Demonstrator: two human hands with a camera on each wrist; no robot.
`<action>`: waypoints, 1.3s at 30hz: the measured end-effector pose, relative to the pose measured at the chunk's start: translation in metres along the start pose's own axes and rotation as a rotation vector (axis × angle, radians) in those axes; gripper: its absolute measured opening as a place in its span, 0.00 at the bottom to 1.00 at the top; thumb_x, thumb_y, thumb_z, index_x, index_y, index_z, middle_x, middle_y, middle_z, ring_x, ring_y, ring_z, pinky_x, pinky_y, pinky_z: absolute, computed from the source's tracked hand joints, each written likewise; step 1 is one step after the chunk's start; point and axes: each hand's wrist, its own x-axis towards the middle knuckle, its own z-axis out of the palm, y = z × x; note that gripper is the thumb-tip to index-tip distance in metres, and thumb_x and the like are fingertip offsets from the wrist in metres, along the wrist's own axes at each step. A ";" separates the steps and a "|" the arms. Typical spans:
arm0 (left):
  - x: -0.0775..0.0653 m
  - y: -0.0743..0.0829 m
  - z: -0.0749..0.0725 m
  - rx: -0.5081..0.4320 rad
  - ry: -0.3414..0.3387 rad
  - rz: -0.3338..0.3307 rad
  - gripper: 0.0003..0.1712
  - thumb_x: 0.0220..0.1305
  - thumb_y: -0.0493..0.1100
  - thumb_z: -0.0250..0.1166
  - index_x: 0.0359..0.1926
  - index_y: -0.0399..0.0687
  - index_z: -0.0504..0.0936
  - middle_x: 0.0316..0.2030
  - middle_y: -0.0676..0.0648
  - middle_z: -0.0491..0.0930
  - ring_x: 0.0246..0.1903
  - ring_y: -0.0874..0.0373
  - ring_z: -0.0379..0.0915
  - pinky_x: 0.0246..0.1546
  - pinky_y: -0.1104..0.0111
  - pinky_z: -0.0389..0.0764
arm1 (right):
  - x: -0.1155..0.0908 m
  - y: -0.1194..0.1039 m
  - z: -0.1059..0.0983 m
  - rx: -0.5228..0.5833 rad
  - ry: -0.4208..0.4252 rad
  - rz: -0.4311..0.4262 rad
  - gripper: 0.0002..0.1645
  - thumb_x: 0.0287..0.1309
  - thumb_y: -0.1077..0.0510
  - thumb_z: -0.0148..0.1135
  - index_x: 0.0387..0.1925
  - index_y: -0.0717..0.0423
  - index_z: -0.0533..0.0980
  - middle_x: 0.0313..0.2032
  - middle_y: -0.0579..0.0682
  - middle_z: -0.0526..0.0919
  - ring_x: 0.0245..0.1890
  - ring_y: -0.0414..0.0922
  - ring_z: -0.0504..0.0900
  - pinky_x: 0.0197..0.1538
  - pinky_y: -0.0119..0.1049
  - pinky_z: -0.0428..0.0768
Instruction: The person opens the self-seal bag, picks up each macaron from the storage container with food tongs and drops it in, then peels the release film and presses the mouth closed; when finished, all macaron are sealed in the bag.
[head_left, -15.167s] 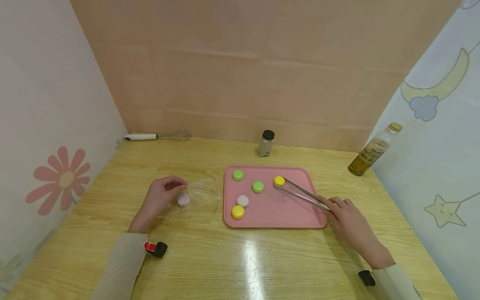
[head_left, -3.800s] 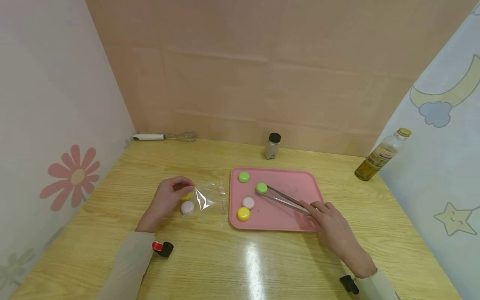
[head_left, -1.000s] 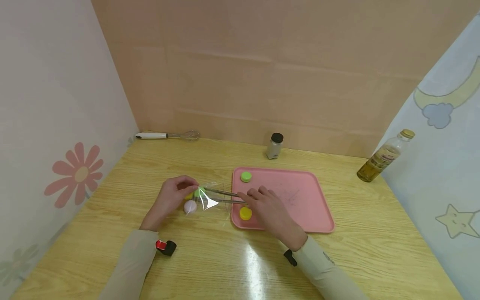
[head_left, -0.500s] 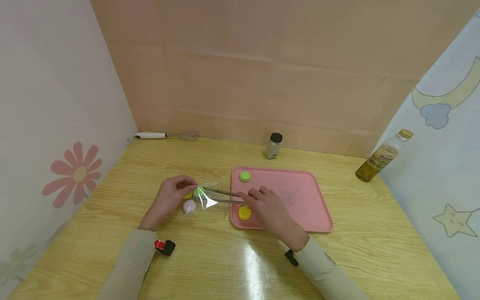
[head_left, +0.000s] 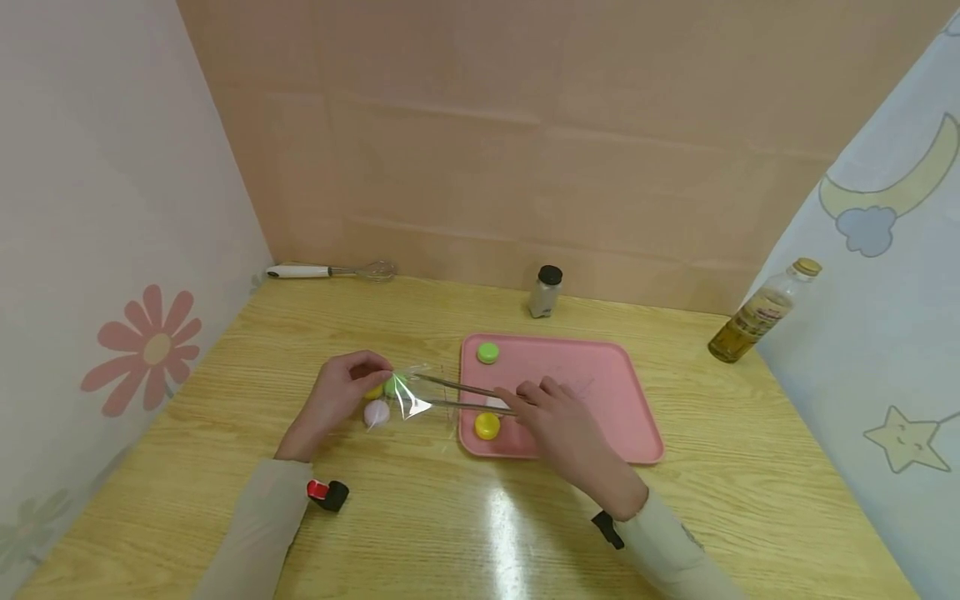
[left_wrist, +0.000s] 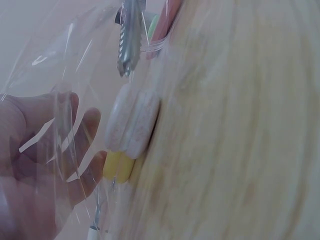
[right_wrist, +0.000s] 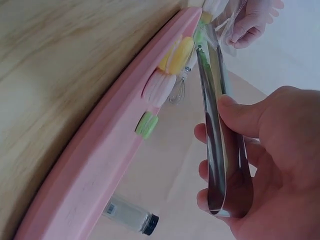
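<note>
With thumb and fingers, my left hand pinches the edge of a clear plastic bag lying on the table. Inside the bag are a pale pink macaron, a yellow macaron partly behind the fingers, and a green macaron. My right hand grips metal tongs over the pink tray. The tongs' arms are spread, their tips within the bag's mouth, just right of the green macaron. On the tray's left side sit a green macaron, a yellow macaron and a pale macaron partly under the tongs.
A small jar with a black lid stands behind the tray. At the back left lies a whisk by the wall. An oil bottle stands at the far right beside the patterned wall.
Earlier the tongs held the green macaron on the tray; it now lies in the bag. In the last half second the tongs have drawn right, away from it. My left hand stays at the bag.
</note>
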 end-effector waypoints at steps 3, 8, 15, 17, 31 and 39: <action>0.000 0.000 0.000 0.002 0.002 -0.007 0.09 0.70 0.41 0.67 0.46 0.40 0.86 0.42 0.46 0.85 0.43 0.52 0.79 0.46 0.63 0.78 | -0.008 0.003 -0.004 0.002 0.011 0.005 0.36 0.49 0.71 0.75 0.61 0.50 0.78 0.38 0.47 0.79 0.30 0.46 0.65 0.37 0.36 0.70; 0.000 -0.001 0.000 -0.003 0.000 -0.017 0.09 0.70 0.41 0.67 0.46 0.40 0.86 0.43 0.45 0.84 0.44 0.52 0.78 0.47 0.63 0.78 | -0.022 0.010 -0.009 -0.009 0.036 0.017 0.40 0.43 0.73 0.76 0.61 0.51 0.79 0.40 0.48 0.80 0.31 0.47 0.66 0.37 0.37 0.71; 0.000 0.000 -0.001 -0.024 0.000 -0.011 0.10 0.70 0.40 0.67 0.47 0.39 0.85 0.44 0.44 0.84 0.46 0.51 0.78 0.47 0.67 0.78 | -0.041 0.019 -0.017 0.012 0.126 0.017 0.41 0.38 0.74 0.78 0.59 0.53 0.80 0.40 0.50 0.82 0.30 0.48 0.71 0.32 0.38 0.73; -0.001 0.001 -0.001 -0.030 0.002 -0.013 0.10 0.70 0.40 0.67 0.48 0.38 0.85 0.44 0.44 0.84 0.46 0.51 0.78 0.47 0.67 0.77 | -0.047 0.022 -0.021 0.015 0.132 0.029 0.41 0.39 0.72 0.80 0.60 0.53 0.80 0.40 0.50 0.83 0.30 0.48 0.71 0.32 0.38 0.72; 0.000 -0.002 -0.001 -0.006 -0.001 -0.008 0.10 0.70 0.41 0.67 0.46 0.40 0.85 0.42 0.46 0.84 0.43 0.52 0.78 0.44 0.67 0.79 | -0.093 0.033 -0.035 0.034 0.099 0.098 0.41 0.42 0.73 0.75 0.62 0.53 0.79 0.42 0.48 0.82 0.30 0.44 0.66 0.34 0.39 0.71; 0.002 -0.003 0.000 -0.010 -0.002 0.001 0.10 0.70 0.40 0.67 0.46 0.38 0.85 0.42 0.46 0.84 0.43 0.52 0.79 0.45 0.68 0.78 | -0.117 0.038 -0.043 0.047 0.067 0.164 0.32 0.56 0.69 0.68 0.63 0.51 0.78 0.43 0.46 0.80 0.33 0.44 0.69 0.37 0.42 0.74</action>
